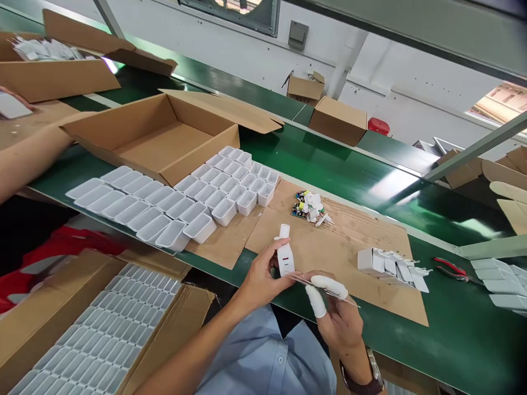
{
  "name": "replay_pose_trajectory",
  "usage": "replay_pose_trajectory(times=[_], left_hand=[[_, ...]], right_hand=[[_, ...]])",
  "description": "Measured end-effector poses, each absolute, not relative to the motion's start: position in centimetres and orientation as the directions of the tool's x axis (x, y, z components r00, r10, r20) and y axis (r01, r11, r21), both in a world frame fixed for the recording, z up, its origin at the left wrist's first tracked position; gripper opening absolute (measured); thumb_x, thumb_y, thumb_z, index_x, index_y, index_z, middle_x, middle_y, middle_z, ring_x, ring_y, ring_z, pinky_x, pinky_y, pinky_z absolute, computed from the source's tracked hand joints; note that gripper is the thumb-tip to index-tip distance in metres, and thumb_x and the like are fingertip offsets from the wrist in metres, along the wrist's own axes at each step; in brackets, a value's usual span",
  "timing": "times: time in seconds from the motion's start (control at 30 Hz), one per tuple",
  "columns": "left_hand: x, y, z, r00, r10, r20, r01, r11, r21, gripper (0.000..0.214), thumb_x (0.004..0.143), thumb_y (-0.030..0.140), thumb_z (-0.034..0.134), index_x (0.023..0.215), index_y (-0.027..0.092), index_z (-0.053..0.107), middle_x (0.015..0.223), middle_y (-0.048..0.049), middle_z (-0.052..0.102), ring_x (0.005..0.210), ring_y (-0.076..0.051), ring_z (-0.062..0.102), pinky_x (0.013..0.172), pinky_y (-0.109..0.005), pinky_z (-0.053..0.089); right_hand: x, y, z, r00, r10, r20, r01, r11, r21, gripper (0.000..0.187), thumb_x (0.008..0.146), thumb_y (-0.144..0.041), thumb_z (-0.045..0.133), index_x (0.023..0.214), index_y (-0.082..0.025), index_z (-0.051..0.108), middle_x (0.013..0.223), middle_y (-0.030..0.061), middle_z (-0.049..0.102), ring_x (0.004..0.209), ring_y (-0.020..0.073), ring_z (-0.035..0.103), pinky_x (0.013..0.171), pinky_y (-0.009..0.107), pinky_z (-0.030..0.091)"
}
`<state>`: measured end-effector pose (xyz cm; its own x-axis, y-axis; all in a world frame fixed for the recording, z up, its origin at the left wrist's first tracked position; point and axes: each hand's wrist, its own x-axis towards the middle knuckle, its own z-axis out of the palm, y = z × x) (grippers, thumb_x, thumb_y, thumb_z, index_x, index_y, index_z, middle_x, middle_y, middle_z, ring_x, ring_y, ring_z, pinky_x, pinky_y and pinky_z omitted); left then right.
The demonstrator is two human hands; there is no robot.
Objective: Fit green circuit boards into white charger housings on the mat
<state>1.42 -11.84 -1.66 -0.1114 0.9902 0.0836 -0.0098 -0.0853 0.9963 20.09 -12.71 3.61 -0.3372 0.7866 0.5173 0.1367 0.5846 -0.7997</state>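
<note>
The left hand (261, 280) pinches a white slotted casing (285, 260), near end beside the slim tool (300, 279) pinched by the right hand (341, 322).

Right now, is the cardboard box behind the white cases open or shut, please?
Open; the cardboard box has its flap spread outward, floor showing.

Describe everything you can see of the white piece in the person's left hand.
The white piece looks like smooth plastic, with rounded edges and a dark, reddish slot-like mark on its face. The thumb and fingers of the left hand hold it around the near edge of the cardboard sheet. A narrower white part shows beyond it; whether they join is unclear. A thin tool in the right hand reaches its near end, perhaps touching.
</note>
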Motion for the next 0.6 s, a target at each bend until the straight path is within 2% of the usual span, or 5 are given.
replay_pose_trajectory(times=[0.17, 0.27, 0.33, 0.43, 0.6], left_hand=[[1.5, -12.0, -1.6, -0.145, 0.988, 0.052, 0.032, -0.048, 0.998, 0.067, 0.081, 0.036, 0.086, 0.142, 0.023, 0.062, 0.109, -0.0056, 0.067, 0.086, -0.017, 0.063, 0.078, -0.028, 0.056], [1.5, -12.1, -1.4, -0.138, 0.989, 0.054, 0.058, -0.046, 0.997, 0.065, 0.081, 0.037, 0.086, 0.140, 0.023, 0.062, 0.109, -0.0049, 0.067, 0.085, -0.017, 0.063, 0.078, -0.028, 0.056], [1.5, -12.1, -1.3, -0.134, 0.989, 0.056, 0.076, -0.046, 0.996, 0.065, 0.081, 0.037, 0.085, 0.140, 0.023, 0.063, 0.110, -0.0050, 0.068, 0.085, -0.016, 0.062, 0.078, -0.028, 0.057], [1.5, -12.2, -1.4, -0.131, 0.990, 0.057, 0.088, -0.046, 0.995, 0.064, 0.081, 0.038, 0.085, 0.139, 0.023, 0.063, 0.115, -0.0060, 0.068, 0.086, -0.017, 0.063, 0.078, -0.028, 0.057], [1.6, -12.1, -1.7, -0.126, 0.989, 0.076, 0.119, -0.061, 0.991, 0.067, 0.082, 0.037, 0.085, 0.143, 0.023, 0.062, 0.119, -0.0077, 0.067, 0.089, -0.018, 0.065, 0.078, -0.029, 0.058]], right_hand=[[21.6, -11.6, 2.0, -0.195, 0.779, 0.596, 0.546, 0.592, -0.594, 0.021, 0.107, -0.018, 0.057, 0.127, -0.023, 0.061, 0.117, 0.0122, 0.076, 0.109, 0.0267, 0.078, 0.093, 0.042, 0.069], [22.8, -10.6, 0.5, -0.296, 0.774, 0.560, 0.709, 0.571, -0.413, 0.021, 0.110, -0.022, 0.055, 0.128, -0.019, 0.063, 0.111, 0.0130, 0.077, 0.102, 0.0278, 0.079, 0.085, 0.041, 0.069], [23.3, -10.1, 0.0, -0.364, 0.784, 0.503, 0.720, 0.580, -0.382, 0.022, 0.110, -0.021, 0.052, 0.130, -0.020, 0.063, 0.112, 0.0122, 0.078, 0.098, 0.0264, 0.079, 0.081, 0.038, 0.069], [23.5, -10.1, 0.2, -0.368, 0.811, 0.456, 0.691, 0.566, -0.449, 0.024, 0.108, -0.020, 0.054, 0.129, -0.021, 0.066, 0.118, 0.0110, 0.077, 0.101, 0.0248, 0.078, 0.083, 0.036, 0.067], [21.7, -11.9, 1.6, -0.194, 0.901, 0.388, 0.477, 0.433, -0.765, 0.026, 0.105, -0.021, 0.064, 0.130, -0.024, 0.069, 0.116, 0.0089, 0.078, 0.106, 0.0231, 0.077, 0.095, 0.037, 0.066]])
